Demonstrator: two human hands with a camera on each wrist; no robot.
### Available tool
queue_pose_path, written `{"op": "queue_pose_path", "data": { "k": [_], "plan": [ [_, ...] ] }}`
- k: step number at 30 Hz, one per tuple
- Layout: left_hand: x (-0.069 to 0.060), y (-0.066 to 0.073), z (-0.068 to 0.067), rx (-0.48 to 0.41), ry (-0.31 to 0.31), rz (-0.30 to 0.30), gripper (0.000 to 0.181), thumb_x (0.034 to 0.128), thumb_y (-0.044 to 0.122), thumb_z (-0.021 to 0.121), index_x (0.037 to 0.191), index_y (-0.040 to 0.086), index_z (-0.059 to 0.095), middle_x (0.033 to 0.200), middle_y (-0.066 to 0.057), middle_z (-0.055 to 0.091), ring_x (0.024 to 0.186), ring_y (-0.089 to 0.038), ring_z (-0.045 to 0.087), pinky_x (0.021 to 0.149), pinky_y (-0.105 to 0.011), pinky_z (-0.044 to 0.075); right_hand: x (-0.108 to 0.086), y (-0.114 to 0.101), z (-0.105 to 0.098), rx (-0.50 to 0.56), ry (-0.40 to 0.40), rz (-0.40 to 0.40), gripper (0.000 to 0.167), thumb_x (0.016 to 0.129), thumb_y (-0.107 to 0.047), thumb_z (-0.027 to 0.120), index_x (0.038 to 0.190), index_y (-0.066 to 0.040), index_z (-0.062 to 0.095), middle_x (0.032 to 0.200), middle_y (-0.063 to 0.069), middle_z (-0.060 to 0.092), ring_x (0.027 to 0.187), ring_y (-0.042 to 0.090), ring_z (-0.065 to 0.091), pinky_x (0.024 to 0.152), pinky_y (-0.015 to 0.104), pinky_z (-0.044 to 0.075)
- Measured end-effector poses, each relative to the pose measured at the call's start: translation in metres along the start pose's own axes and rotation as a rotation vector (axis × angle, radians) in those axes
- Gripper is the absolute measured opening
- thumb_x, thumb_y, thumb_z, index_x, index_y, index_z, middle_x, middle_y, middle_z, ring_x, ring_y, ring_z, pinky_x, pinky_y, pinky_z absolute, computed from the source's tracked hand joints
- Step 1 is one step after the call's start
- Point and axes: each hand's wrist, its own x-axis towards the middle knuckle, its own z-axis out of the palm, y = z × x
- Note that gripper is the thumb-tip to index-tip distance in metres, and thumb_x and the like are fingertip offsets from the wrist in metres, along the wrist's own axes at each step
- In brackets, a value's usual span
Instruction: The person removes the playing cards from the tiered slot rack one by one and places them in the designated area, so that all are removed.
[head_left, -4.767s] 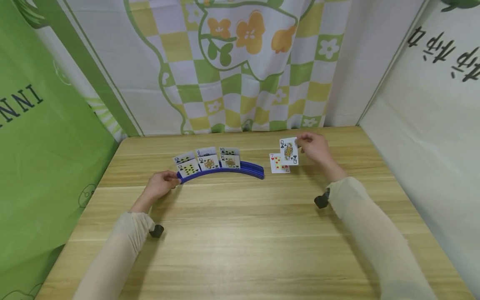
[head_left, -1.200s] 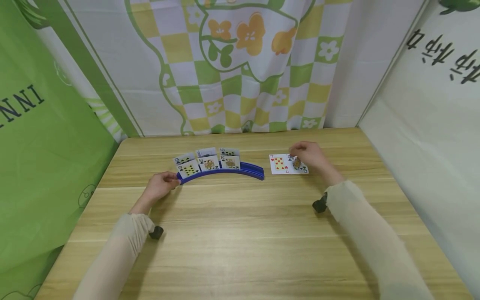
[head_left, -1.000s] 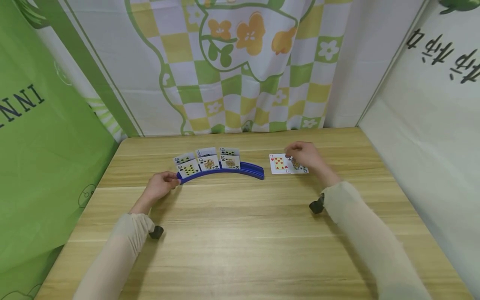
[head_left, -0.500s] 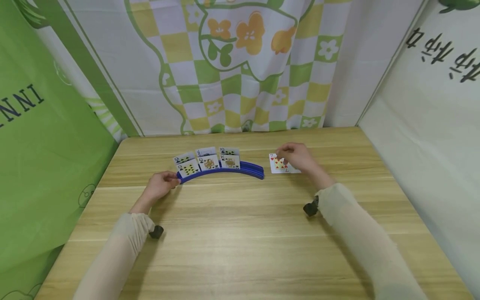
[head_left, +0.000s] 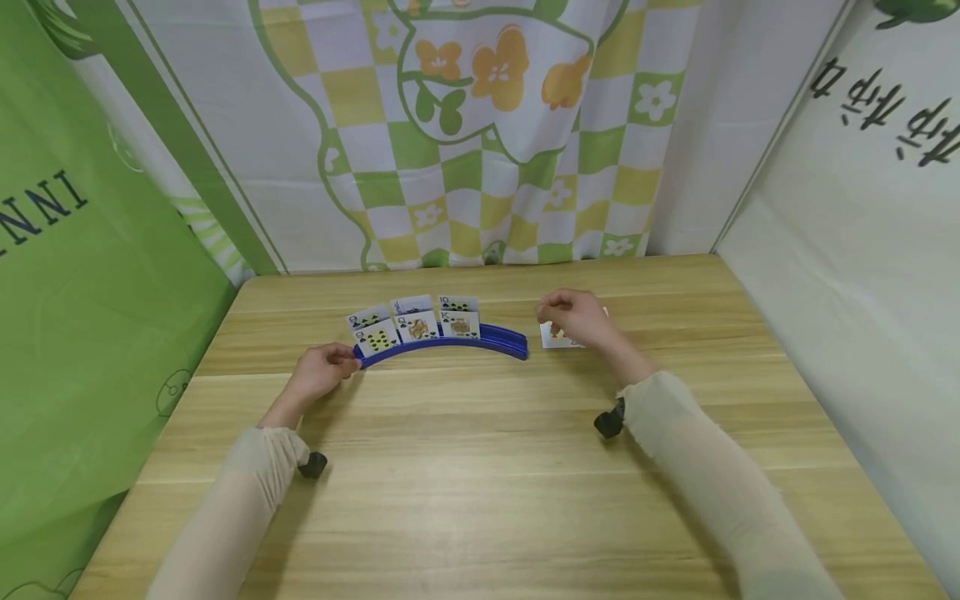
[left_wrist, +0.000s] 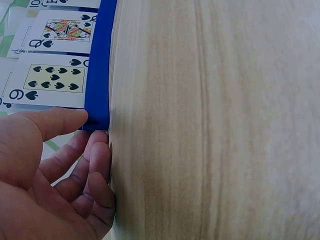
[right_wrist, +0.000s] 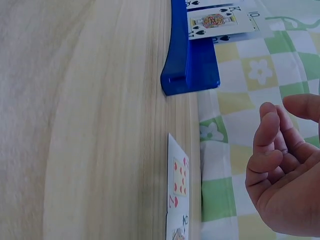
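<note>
Your left hand [head_left: 322, 371] pinches the rack [head_left: 504, 338] at its left end. Your right hand [head_left: 579, 320] hovers over the seven [right_wrist: 178, 175], thumb and fingers apart.

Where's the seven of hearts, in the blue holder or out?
Out. The seven of hearts lies on the table, with a gap between it and the holder.

Head view high, facing forward-down; both wrist views close, sharing blue rack [head_left: 501, 338].
</note>
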Motion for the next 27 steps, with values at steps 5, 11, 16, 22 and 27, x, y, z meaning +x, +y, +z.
{"op": "queue_pose_path", "data": {
  "k": [5,11,16,22,27],
  "plan": [
    [0.001,0.0,0.0,-0.004,0.003,-0.002,0.034,0.0935,0.017,0.066,0.12,-0.005,0.065,0.11,-0.024,0.071,0.082,-0.016,0.062,0.068,-0.025,0.049,0.0,-0.002,0.007,0.005,0.006,-0.021,0.024,0.1,-0.024,0.058,0.114,-0.008,0.068,0.112,0.019,0.071,0.079,0.026,0.063,0.072,0.038,0.051],
    [0.001,-0.001,0.0,0.003,0.0,-0.001,0.034,0.0935,0.018,0.066,0.119,-0.004,0.065,0.11,-0.024,0.071,0.083,-0.018,0.062,0.069,-0.025,0.049,0.0,-0.004,0.017,-0.025,-0.009,-0.008,0.027,0.101,-0.03,0.056,0.117,-0.01,0.067,0.114,0.017,0.072,0.092,0.038,0.062,0.08,0.045,0.05],
    [-0.001,0.0,0.001,0.003,-0.005,-0.007,0.034,0.094,0.019,0.066,0.119,-0.004,0.065,0.111,-0.024,0.07,0.084,-0.018,0.061,0.068,-0.024,0.048,0.001,-0.007,0.022,-0.017,-0.025,-0.005,0.03,0.102,-0.031,0.055,0.12,-0.009,0.065,0.117,0.018,0.071,0.096,0.041,0.061,0.076,0.043,0.047],
    [-0.001,0.0,0.001,0.0,-0.008,-0.018,0.035,0.0945,0.02,0.065,0.121,-0.003,0.065,0.112,-0.023,0.07,0.085,-0.019,0.061,0.069,-0.025,0.048,-0.001,-0.01,0.03,0.013,-0.024,-0.012,0.029,0.101,-0.028,0.057,0.118,-0.006,0.065,0.115,0.018,0.07,0.099,0.044,0.061,0.083,0.05,0.05],
    [-0.001,0.001,0.001,0.005,0.0,-0.012,0.035,0.0941,0.019,0.065,0.121,-0.003,0.065,0.113,-0.024,0.07,0.087,-0.02,0.062,0.07,-0.024,0.048,0.001,-0.011,0.037,0.046,-0.022,-0.026,0.028,0.1,-0.024,0.059,0.118,-0.003,0.065,0.112,0.017,0.071,0.098,0.042,0.061,0.087,0.053,0.053]
  ]
}}
